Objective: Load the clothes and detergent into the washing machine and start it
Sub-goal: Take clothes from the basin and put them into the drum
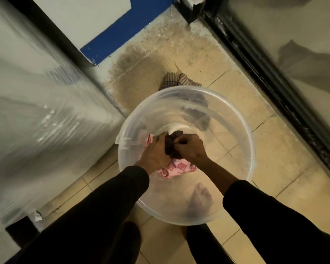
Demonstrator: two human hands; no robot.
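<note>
Floor: beige tiled floor (246, 103), stained and gritty on the side of the bucket far from the person.
Landmark: clear round plastic bucket (242, 149), standing on the floor in front of the person's legs.
Dark garment: crumpled dark brown cloth (172, 144), inside the bucket, near its left wall.
Pink garment: pink patterned cloth (176, 168), inside the bucket, directly under the dark cloth.
Left hand (154, 151): inside the bucket; grip closed on the left side of the dark cloth.
Right hand (191, 147): inside the bucket; grip closed on the right side of the dark cloth.
Appliance: large white plastic-wrapped appliance (36, 111), left of the bucket, just beside it.
Checked cloth (176, 80): on the floor, just beyond the bucket's far rim.
Door: dark-framed glass door (293, 54), right of the bucket.
</note>
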